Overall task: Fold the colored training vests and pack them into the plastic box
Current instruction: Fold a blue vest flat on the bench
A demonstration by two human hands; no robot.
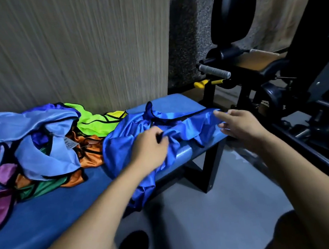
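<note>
A shiny royal-blue vest (188, 126) with black trim lies crumpled across the right end of a blue padded bench (52, 205), part of it hanging over the front edge. My left hand (151, 146) pinches a fold of this vest near its middle. My right hand (238, 122) hovers at the vest's right edge with fingers spread, fingertips at the cloth. A heap of other vests (39, 141) in light blue, neon green, orange, green and purple sits on the bench to the left. No plastic box is in view.
A beige wall panel (70, 49) stands right behind the bench. Black gym equipment (277, 84) with a grey-gripped handle (215, 71) crowds the right side. Grey floor (220, 216) lies below the bench, whose black leg (211, 170) stands near my right arm.
</note>
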